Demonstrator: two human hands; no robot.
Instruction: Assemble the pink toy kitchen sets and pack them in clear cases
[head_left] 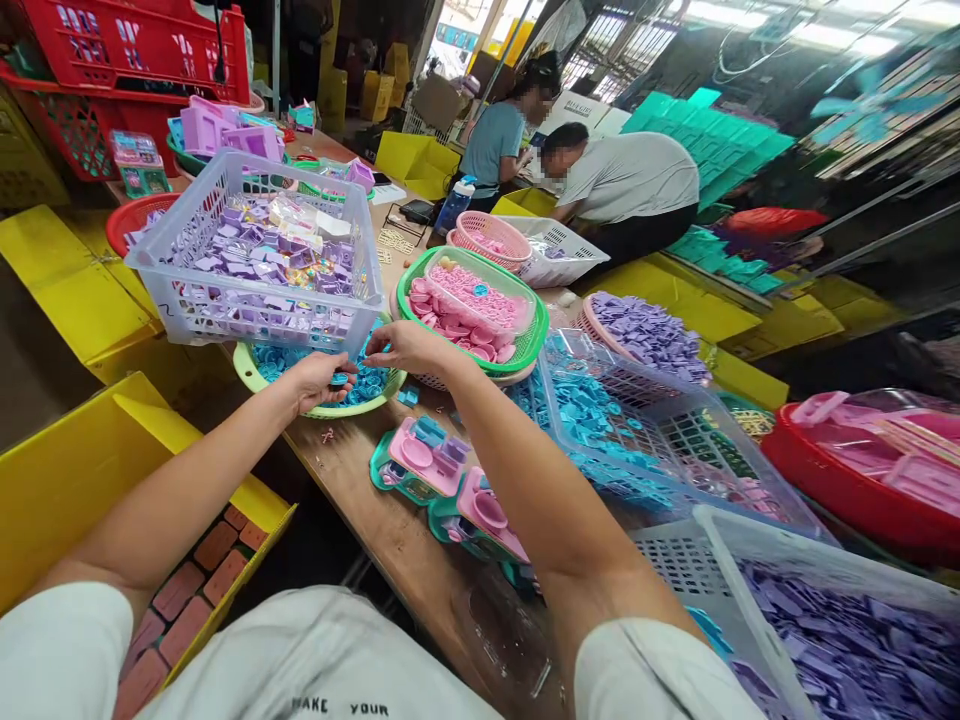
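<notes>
I get white glare from the barred window (pixel 592 60) and ceiling light (pixel 836 38); background dim; my feed's edges stretch, soften.

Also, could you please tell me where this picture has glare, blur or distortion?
Head view: the ceiling lights glare at upper right; head view: the fan looks smeared; head view: the scene leans, and the purple pieces at lower right look stretched; head view: the left hand seems reasonably clear.

Blocked over the far side of the light-green bowl (pixel 360 407) by the overhanging crate (pixel 247 312). Passable along the wooden table's (pixel 375 540) near edge, left of the toy sets (pixel 420 458).
</notes>
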